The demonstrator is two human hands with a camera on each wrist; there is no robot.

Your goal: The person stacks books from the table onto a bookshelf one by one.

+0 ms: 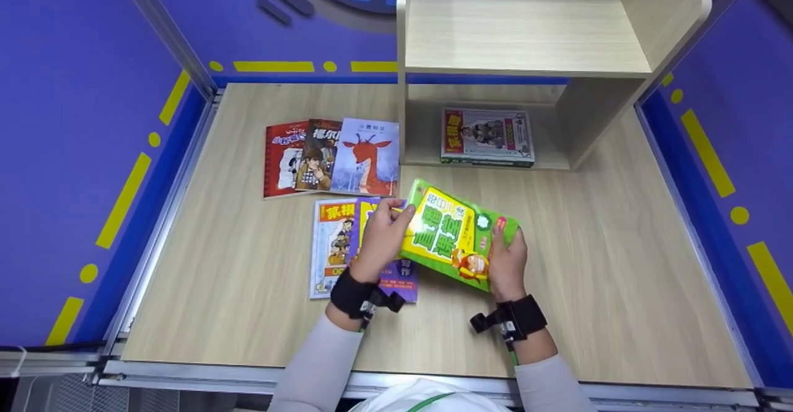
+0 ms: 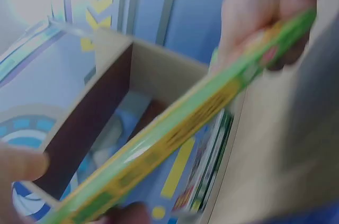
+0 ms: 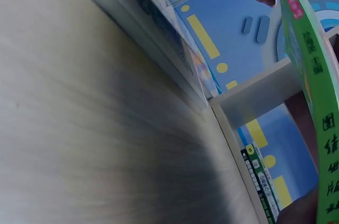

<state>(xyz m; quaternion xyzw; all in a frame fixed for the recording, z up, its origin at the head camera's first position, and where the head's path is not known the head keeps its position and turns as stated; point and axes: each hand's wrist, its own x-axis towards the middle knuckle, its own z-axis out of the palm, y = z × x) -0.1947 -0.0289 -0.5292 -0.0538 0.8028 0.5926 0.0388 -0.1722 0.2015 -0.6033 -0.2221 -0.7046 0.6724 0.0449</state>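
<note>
A green and yellow book [image 1: 443, 229] is held tilted above the table between both hands. My left hand [image 1: 383, 233] pinches its left edge between thumb and fingers. At the opposite edge, my right hand [image 1: 508, 260] grips the cover with the thumb on top. The green spine [image 3: 323, 113] with black characters faces the right wrist camera. Below the left hand, a purple book [image 1: 396, 285] partly overlaps a pale blue book [image 1: 328, 245]; the left hand and the green book hide part of the purple one.
Behind lie a red book [image 1: 282, 158], a brown book [image 1: 319, 158] and a deer-cover book [image 1: 367, 158], overlapping. A wooden shelf [image 1: 526, 34] stands at the back right, with a small stack of books [image 1: 487, 136] in its lower compartment. Purple walls [image 1: 87, 152] enclose the table.
</note>
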